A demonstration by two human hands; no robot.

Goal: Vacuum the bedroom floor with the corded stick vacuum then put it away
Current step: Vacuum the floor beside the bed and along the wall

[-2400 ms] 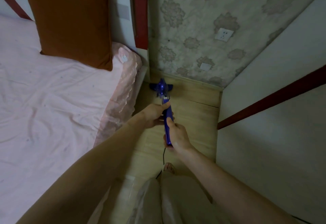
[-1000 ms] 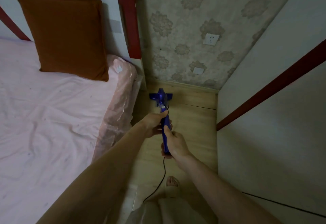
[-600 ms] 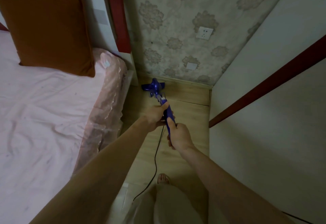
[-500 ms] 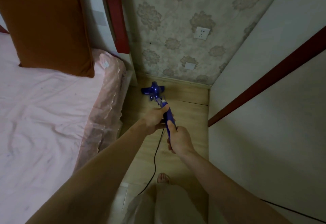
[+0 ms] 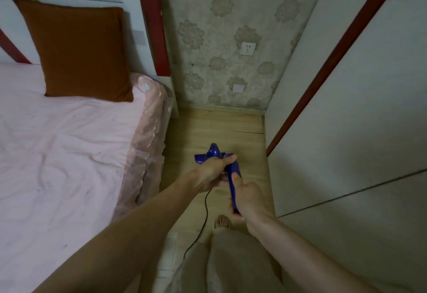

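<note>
The person grips a blue stick vacuum point(image 5: 233, 178) with both hands. The left hand point(image 5: 211, 172) is wrapped around the glossy shaft, fingers clamped; the right hand point(image 5: 248, 200) is clenched on the handle end just behind. Beyond the left fingers the winged head sits on the wooden floor point(image 5: 231, 128). A black cord point(image 5: 204, 221) trails below them.

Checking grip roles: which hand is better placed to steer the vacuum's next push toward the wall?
Left. The left hand grips the blue vacuum farther forward, nearer its head; the right hand holds the rear end.
</note>
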